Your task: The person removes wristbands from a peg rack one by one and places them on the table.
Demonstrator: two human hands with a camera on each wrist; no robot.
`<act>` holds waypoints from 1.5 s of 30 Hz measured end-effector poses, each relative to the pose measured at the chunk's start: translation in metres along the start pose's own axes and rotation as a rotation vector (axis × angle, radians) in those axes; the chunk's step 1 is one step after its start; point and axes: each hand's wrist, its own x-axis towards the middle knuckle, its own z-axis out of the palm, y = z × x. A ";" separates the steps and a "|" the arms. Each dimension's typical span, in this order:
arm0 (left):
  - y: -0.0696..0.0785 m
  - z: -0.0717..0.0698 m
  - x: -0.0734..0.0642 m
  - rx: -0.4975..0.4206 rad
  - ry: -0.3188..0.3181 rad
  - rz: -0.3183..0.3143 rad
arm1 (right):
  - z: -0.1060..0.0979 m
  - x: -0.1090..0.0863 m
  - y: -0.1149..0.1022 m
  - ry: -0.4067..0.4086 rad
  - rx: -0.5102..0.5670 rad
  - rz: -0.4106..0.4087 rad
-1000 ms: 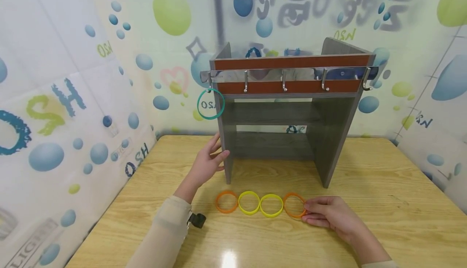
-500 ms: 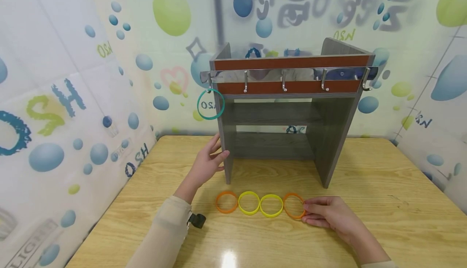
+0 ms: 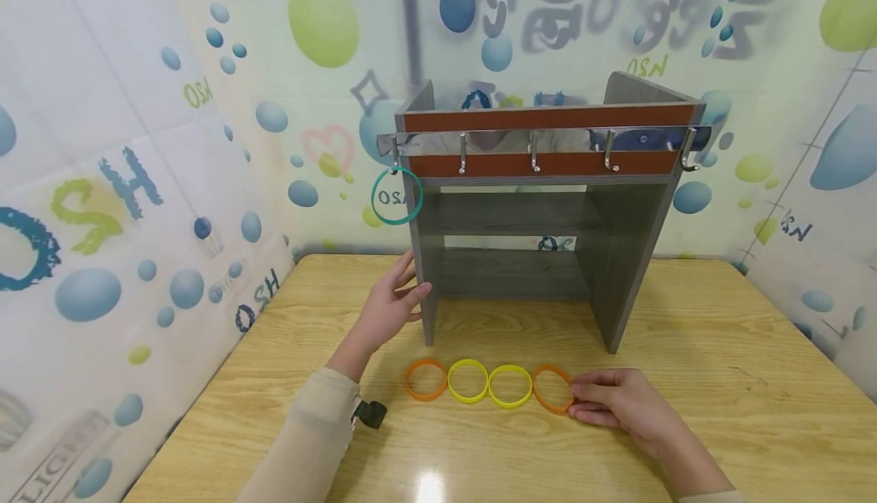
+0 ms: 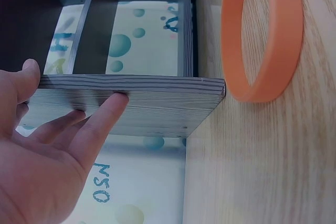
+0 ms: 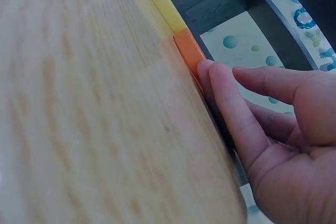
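Note:
A grey desktop shelf [image 3: 629, 259] stands on the table, with a metal hook rail [image 3: 493, 141] across its red-brown top front. My left hand [image 3: 387, 309] holds the shelf's left side panel [image 4: 131, 83], thumb on one face and fingers on the other. In front lies a row of silicone wristbands: an orange one [image 3: 409, 389] at left, two yellow ones, [image 3: 467, 401] nearest it and the second yellow wristband [image 3: 510, 405], and a right-hand orange wristband [image 3: 552, 409]. My right hand [image 3: 630, 408] pinches that last band's right edge. A teal wristband [image 3: 393, 221] hangs from the leftmost hook.
The wooden table [image 3: 740, 381] extends around the shelf on both sides. Patterned wall covering [image 3: 226, 153] encloses the back and sides. A black device [image 3: 371, 414] sits at my left wrist.

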 end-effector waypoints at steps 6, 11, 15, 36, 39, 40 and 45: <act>0.000 -0.001 0.001 0.001 0.003 -0.001 | -0.001 -0.001 0.000 0.006 0.004 -0.046; 0.000 0.000 0.001 0.000 0.001 0.000 | -0.001 -0.002 -0.002 0.018 -0.022 -0.070; 0.000 0.002 0.001 -0.002 -0.001 -0.002 | 0.003 -0.001 -0.006 0.032 -0.045 -0.060; 0.000 0.002 0.000 -0.008 0.006 0.005 | 0.040 0.022 -0.084 0.070 -0.252 -0.145; 0.000 0.002 0.000 -0.012 0.006 0.000 | 0.048 0.026 -0.097 0.050 -0.262 -0.167; 0.000 0.002 0.000 -0.013 0.007 0.000 | 0.050 0.027 -0.100 0.041 -0.263 -0.175; -0.001 0.001 0.000 -0.012 0.008 0.005 | 0.060 0.031 -0.118 0.017 -0.274 -0.199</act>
